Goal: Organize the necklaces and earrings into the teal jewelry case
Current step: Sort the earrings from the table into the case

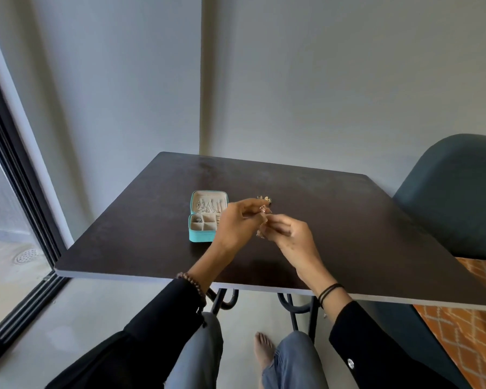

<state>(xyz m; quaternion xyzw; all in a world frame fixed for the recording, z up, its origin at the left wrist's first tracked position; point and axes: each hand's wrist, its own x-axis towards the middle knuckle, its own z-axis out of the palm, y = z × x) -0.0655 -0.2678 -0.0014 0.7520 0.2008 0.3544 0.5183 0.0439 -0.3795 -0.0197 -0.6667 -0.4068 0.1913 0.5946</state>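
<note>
The teal jewelry case (199, 237) lies open on the dark table (348, 220), its lid back with several chains hanging in it and small pieces in the beige compartments. Just right of the case, above the table, my left hand (236, 226) and my right hand (289, 234) meet. Between their fingertips they pinch a small rose-gold earring (262, 220) that dangles down. A little pile of gold jewelry (264, 198) lies on the table behind my hands. My left hand hides the case's right edge.
A teal chair (455, 197) stands at the table's right side. An orange patterned rug (466, 332) lies below it. A glass door frame (17, 192) runs along the left. My knees and a bare foot show under the table's front edge.
</note>
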